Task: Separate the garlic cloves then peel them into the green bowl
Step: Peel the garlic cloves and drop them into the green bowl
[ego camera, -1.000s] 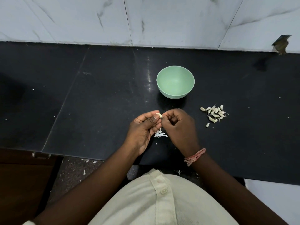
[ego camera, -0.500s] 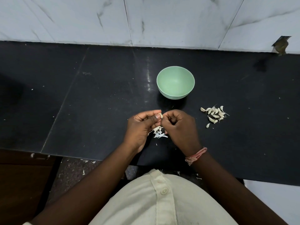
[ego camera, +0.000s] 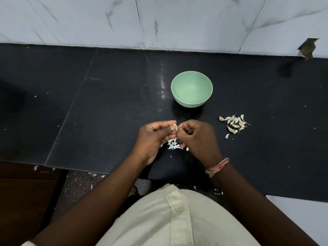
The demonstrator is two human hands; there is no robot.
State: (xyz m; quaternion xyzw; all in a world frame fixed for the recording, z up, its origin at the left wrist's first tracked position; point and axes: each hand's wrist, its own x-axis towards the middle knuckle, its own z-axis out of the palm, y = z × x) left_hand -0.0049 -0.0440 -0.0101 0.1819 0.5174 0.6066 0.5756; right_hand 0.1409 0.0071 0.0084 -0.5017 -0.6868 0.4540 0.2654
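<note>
Open counter [ego camera: 106, 103] around green bowl [ego camera: 191, 103]
</note>
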